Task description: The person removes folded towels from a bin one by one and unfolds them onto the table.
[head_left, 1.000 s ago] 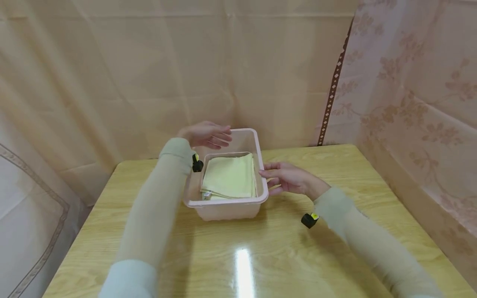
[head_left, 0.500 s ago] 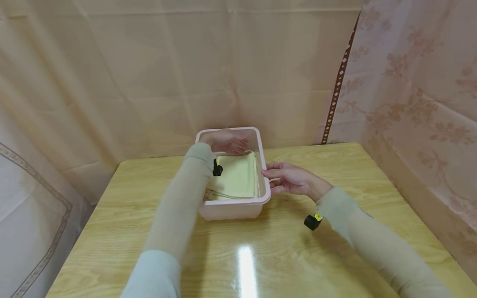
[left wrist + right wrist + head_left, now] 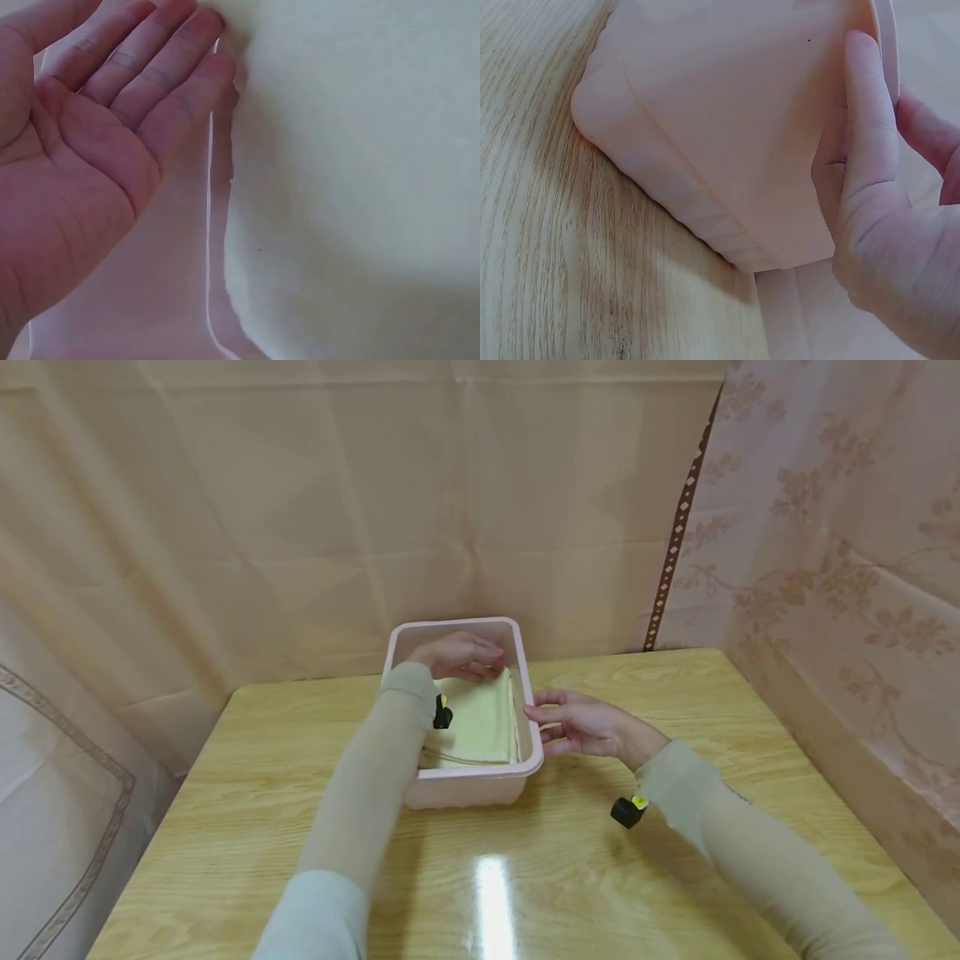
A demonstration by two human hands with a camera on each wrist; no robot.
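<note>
A pale pink plastic bin [image 3: 465,792] stands on the table, a folded pale yellow towel [image 3: 480,722] lying inside it. My left hand [image 3: 463,653] is inside the bin, over the towel's far edge in the head view. In the left wrist view its fingers [image 3: 161,71] are nearly straight, palm showing, and the fingertips come up against the towel's edge [image 3: 315,165]; whether they press on it I cannot tell. My right hand [image 3: 588,722] pinches the bin's right rim. The right wrist view has fingers [image 3: 870,127] along the outer wall and the thumb at the rim [image 3: 886,45].
The wooden table [image 3: 225,827] reaches back to a beige curtain [image 3: 300,510], close behind the bin. A pinkish floral curtain [image 3: 840,543] hangs on the right and a white cloth [image 3: 60,793] on the left. Small black cameras [image 3: 628,811] are worn at the wrists.
My left hand has moved right and down, from above the bin's far left corner to inside it by the towel's far edge. The right hand has kept its place on the rim.
</note>
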